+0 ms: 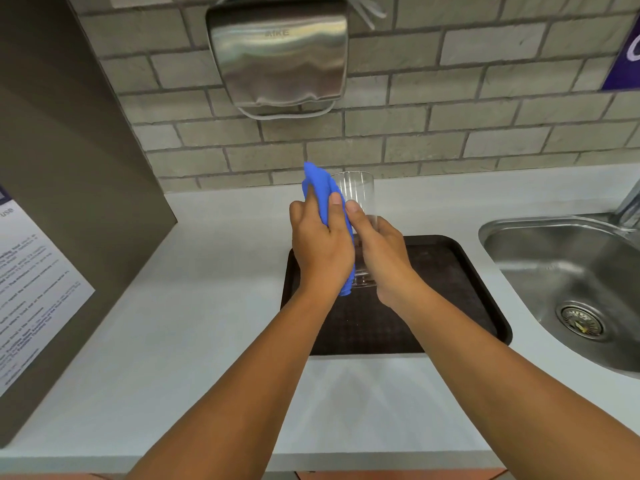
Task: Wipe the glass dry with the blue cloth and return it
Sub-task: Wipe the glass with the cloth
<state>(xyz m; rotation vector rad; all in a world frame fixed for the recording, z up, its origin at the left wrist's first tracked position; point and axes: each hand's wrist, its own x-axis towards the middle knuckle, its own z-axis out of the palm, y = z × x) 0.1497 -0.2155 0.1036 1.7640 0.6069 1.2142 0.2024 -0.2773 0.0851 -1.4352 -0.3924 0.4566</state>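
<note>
A clear drinking glass [356, 192] is held upright in the air above the dark brown tray [460, 271]. My right hand [384, 258] grips the glass around its lower half from the right. My left hand [320, 247] holds the blue cloth [323, 188] and presses it against the glass's left side. The cloth sticks up past my fingers and hangs out below my palm. The lower part of the glass is partly hidden by both hands.
A white counter [207, 341] carries the tray. A steel sink [571, 278] with a drain lies to the right. A metal hand dryer [277, 53] hangs on the brick wall. A grey panel with a printed notice [31, 289] stands at the left.
</note>
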